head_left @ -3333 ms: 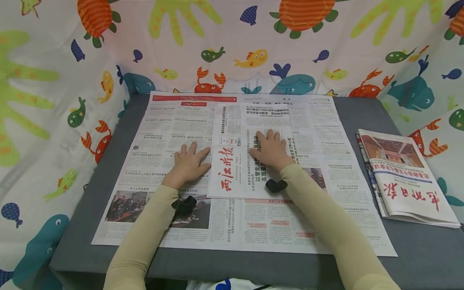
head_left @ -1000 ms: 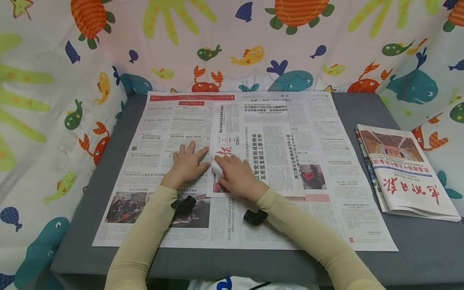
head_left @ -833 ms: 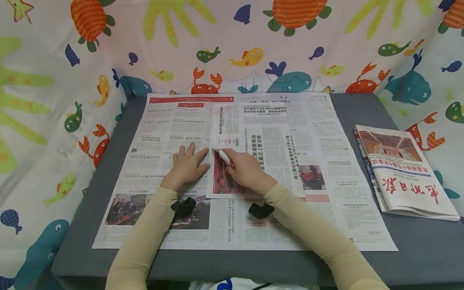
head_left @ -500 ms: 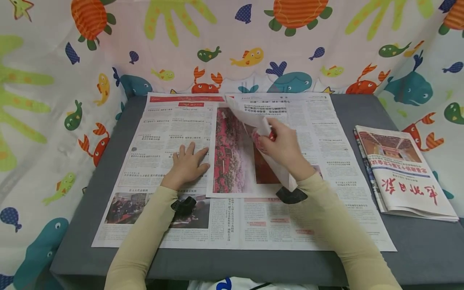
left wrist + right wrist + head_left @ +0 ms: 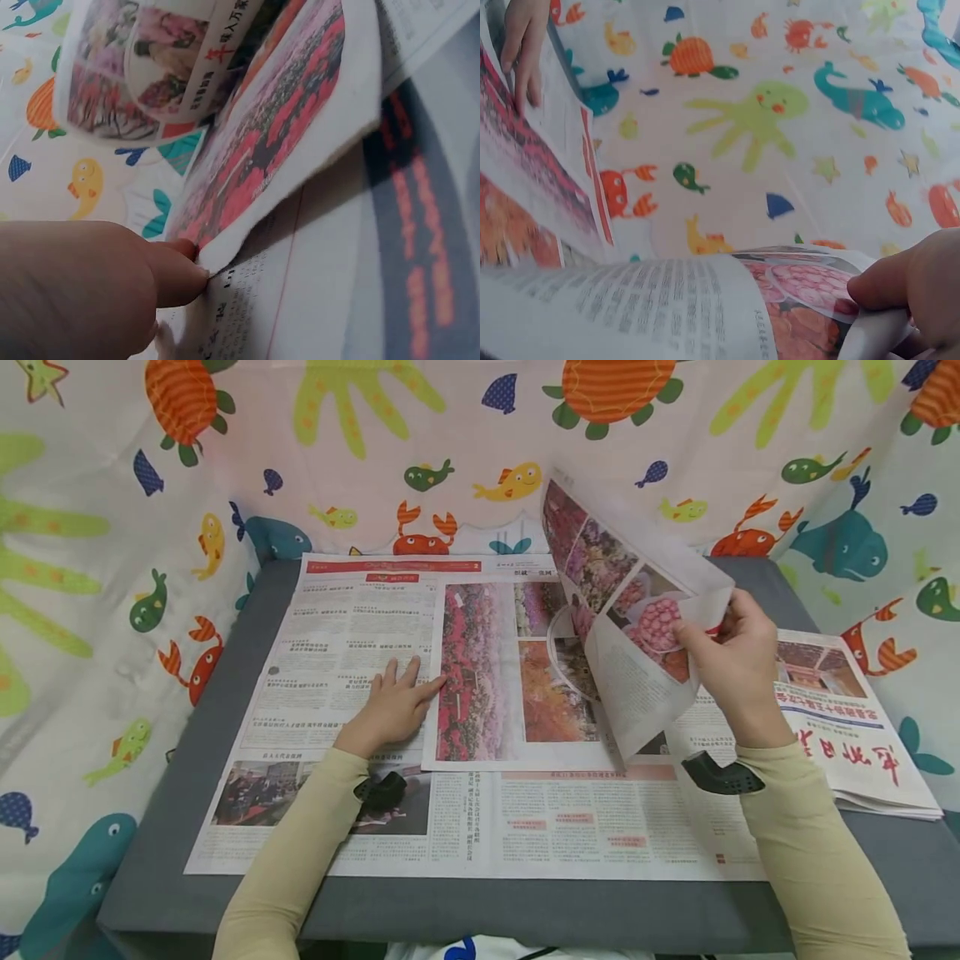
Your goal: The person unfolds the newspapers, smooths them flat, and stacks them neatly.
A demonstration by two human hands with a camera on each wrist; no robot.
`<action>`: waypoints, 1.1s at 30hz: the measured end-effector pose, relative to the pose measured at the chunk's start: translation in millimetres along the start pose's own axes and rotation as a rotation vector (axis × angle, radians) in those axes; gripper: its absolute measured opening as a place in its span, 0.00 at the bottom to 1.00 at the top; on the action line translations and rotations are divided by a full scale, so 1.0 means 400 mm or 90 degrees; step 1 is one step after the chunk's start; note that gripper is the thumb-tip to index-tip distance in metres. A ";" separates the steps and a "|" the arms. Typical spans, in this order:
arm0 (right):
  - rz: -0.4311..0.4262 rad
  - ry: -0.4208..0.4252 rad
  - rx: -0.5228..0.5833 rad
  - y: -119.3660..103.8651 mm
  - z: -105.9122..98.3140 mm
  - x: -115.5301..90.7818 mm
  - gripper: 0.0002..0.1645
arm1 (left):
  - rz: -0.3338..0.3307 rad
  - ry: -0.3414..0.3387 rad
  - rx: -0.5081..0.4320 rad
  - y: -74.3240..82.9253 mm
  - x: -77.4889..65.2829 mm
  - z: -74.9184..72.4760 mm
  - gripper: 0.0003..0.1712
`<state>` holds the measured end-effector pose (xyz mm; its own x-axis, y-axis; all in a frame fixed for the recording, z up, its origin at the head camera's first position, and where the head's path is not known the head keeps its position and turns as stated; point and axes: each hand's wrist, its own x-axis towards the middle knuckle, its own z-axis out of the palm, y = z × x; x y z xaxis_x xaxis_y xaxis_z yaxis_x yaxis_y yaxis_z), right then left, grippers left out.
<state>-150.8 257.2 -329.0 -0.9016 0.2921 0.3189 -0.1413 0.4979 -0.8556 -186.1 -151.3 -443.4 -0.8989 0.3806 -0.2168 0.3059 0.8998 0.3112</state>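
Note:
In the head view my right hand [image 5: 742, 664] holds the free edge of a lifted newspaper page [image 5: 637, 693], thumb on the near side; the page curls upright, its flower photos showing. The right wrist view shows the thumb of that right hand [image 5: 926, 289] pressing on the page's photo side [image 5: 802, 289]. Beneath lies the rest of the small newspaper [image 5: 480, 668], with a tall red flower photo. My left hand [image 5: 397, 714] rests beside its left edge, fingers extended and fingertips touching that edge; the left wrist view shows the left hand [image 5: 90, 289] at the paper's edge.
A large spread newspaper [image 5: 330, 693] covers much of the grey table [image 5: 420, 906]. To the right lies a folded newspaper stack [image 5: 862, 735], partly behind my right forearm. A cloth with sea animals [image 5: 480, 443] hangs at the back and sides.
My right hand went from lying flat on the small newspaper to gripping its front page, then swung it up and rightward, uncovering flower photos. My left hand shifted slightly towards the paper's edge.

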 end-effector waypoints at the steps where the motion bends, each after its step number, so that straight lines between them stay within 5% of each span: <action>1: 0.017 0.008 -0.002 0.008 -0.014 0.001 0.26 | -0.003 -0.003 -0.006 -0.002 -0.002 -0.002 0.29; 14: 0.223 -0.065 -0.065 0.133 -0.121 -0.045 0.34 | -0.089 -0.019 -0.049 -0.080 -0.023 -0.047 0.36; 24: 0.287 -0.129 0.072 0.250 -0.091 -0.102 0.39 | -0.155 -0.052 -0.074 -0.129 -0.038 -0.092 0.39; 33: 0.446 -0.180 0.423 0.322 -0.068 -0.134 0.30 | -0.162 -0.050 -0.082 -0.141 -0.046 -0.107 0.41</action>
<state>-109.4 327.9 -445.0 -0.9209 0.0971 -0.3776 0.3359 -0.2940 -0.8948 -200.3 -218.1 -417.5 -0.9134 0.1652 -0.3720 0.0263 0.9360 0.3510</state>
